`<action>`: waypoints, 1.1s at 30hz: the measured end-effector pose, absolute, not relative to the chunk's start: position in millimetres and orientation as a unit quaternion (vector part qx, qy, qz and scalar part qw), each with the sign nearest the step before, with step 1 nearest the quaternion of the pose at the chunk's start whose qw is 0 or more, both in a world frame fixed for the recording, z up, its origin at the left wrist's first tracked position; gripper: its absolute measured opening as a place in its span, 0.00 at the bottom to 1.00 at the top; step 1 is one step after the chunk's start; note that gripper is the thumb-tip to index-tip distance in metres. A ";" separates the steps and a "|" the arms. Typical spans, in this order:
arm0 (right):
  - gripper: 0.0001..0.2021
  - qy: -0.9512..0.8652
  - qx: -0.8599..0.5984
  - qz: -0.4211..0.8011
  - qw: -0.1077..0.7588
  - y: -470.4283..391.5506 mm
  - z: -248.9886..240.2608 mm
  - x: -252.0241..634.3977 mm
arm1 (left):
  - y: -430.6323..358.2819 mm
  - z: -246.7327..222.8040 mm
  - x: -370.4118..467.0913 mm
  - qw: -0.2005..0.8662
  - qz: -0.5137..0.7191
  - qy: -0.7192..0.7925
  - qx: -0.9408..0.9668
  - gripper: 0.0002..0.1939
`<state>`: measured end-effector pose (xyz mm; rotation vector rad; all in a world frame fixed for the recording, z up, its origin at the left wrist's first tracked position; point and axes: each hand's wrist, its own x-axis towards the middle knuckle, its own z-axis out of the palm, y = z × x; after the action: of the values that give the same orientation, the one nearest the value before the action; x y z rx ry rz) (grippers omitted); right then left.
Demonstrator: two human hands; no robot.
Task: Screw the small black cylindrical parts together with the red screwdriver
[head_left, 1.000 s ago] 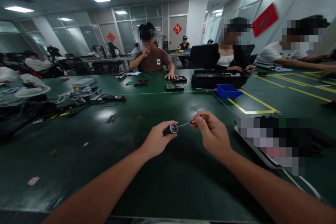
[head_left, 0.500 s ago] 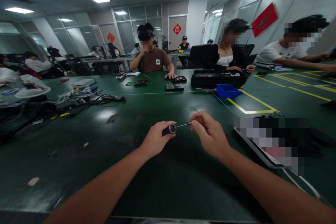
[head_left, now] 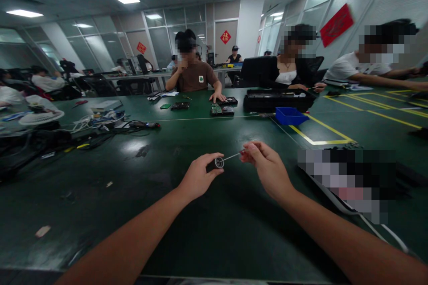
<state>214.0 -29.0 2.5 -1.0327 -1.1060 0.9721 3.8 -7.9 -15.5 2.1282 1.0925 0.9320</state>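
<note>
Between the thumb and fingers of my left hand (head_left: 197,176) is a small dark cylinder (head_left: 219,163) with a bright metal rim, its round end turned toward the right. My right hand (head_left: 269,164) is closed around the handle of a screwdriver (head_left: 231,156). The thin metal shaft slants down to the left, and its tip reaches the cylinder's ringed end. I cannot tell how deep the tip sits. My fingers hide most of the handle. Both hands are above the green table (head_left: 214,240).
A blue bin (head_left: 290,116) stands before a long black casing (head_left: 277,100). Hard drives (head_left: 222,110) lie near a co-worker's hand (head_left: 218,96) across the table. Tangled cables (head_left: 110,136) spread at left. A blurred-out flat device (head_left: 347,182) with a white cable lies right.
My right hand has turned and shifted slightly upward, and the screwdriver's handle is now more hidden by the fingers. The left hand and cylinder have barely moved.
</note>
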 end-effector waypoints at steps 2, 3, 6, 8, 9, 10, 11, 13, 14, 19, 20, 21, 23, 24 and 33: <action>0.15 -0.430 -0.429 0.511 0.608 -25.0 1.3 216.0 | -7.6 -14.5 3.6 0.276 0.343 0.403 0.802 0.21; 0.15 -0.417 -0.423 0.533 0.602 -23.5 0.6 217.1 | -7.4 -14.1 3.6 0.272 0.339 0.404 0.805 0.21; 0.15 -0.431 -0.435 0.494 0.617 -21.9 -0.8 218.8 | -7.6 -12.8 4.0 0.267 0.326 0.419 0.804 0.21; 0.14 -0.467 -0.455 0.423 0.629 -23.3 -0.6 218.6 | -8.2 -11.6 4.2 0.266 0.324 0.432 0.799 0.22; 0.14 -0.490 -0.463 0.390 0.627 -24.6 0.0 218.2 | -8.6 -10.9 4.2 0.265 0.325 0.436 0.797 0.22; 0.14 -0.514 -0.467 0.362 0.622 -26.2 0.9 217.6 | -9.0 -10.3 4.3 0.264 0.326 0.438 0.796 0.22; 0.14 -0.536 -0.467 0.340 0.616 -27.8 1.9 217.0 | -9.5 -9.7 4.3 0.263 0.326 0.438 0.796 0.22; 0.13 -0.565 -0.462 0.313 0.607 -31.1 3.9 215.8 | -10.3 -9.0 4.5 0.262 0.326 0.435 0.797 0.21; 0.13 -0.573 -0.462 0.306 0.604 -32.7 4.8 215.2 | -10.6 -8.8 4.7 0.262 0.326 0.436 0.797 0.21; 0.12 -0.605 -0.478 0.254 0.585 -39.3 8.0 214.0 | -11.1 -8.1 6.1 0.256 0.324 0.466 0.782 0.23; 0.12 -0.615 -0.482 0.239 0.577 -40.6 8.8 214.3 | -11.1 -7.7 6.1 0.256 0.324 0.470 0.780 0.22; 0.13 -0.625 -0.489 0.223 0.566 -41.8 9.7 214.9 | -11.2 -7.4 6.1 0.256 0.324 0.473 0.779 0.22; 0.14 -0.643 -0.512 0.186 0.538 -44.0 11.8 216.4 | -11.1 -7.0 5.5 0.254 0.323 0.473 0.779 0.20; 0.14 -0.649 -0.523 0.170 0.526 -45.1 12.7 217.0 | -11.0 -7.1 5.0 0.253 0.323 0.472 0.781 0.20; 0.06 -0.724 -0.457 0.154 0.493 -48.4 16.0 216.7 | -7.7 -10.8 2.4 0.246 0.328 0.460 0.788 0.20</action>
<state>216.7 -48.4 16.0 -1.1095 -1.7550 0.3727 2.4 -7.7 -10.8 2.1485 1.2537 0.8959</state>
